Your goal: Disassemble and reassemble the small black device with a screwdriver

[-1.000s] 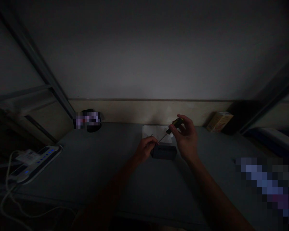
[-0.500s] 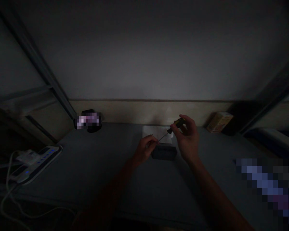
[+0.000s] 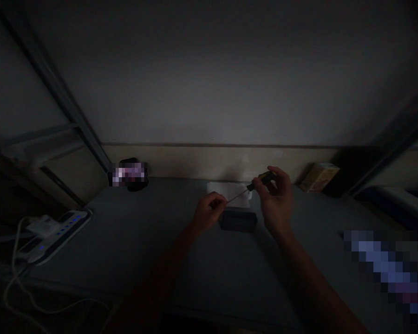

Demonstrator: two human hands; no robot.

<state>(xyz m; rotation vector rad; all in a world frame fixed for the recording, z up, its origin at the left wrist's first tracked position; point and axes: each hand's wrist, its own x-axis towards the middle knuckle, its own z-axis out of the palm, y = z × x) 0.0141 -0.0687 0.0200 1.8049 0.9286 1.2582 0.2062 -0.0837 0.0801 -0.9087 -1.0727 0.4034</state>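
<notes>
Over the dark desk, my right hand (image 3: 277, 197) grips a screwdriver (image 3: 264, 178) by its dark green-and-yellow handle. The thin shaft slants down and left to the fingertips of my left hand (image 3: 208, 211). Those fingers are pinched together at the tip; whether they hold the shaft or something small on it is too dark to tell. Just below the shaft sits a dark box-shaped thing (image 3: 239, 221) with a row of slots along its top, untouched by either hand. Behind it lies a white sheet of paper (image 3: 226, 189), partly covered by my left hand and the shaft.
A white power strip (image 3: 61, 234) with blue lights, a plug and cables lies at the left. At the back left stands a dark object (image 3: 137, 183) with a blurred-out front. A yellowish carton (image 3: 319, 177) is at the back right. Metal posts flank the desk.
My right hand and the screwdriver handle have shifted slightly right. My left fingers remain at the shaft's tip, a little further left from the slotted box. The whole view has moved slightly.
</notes>
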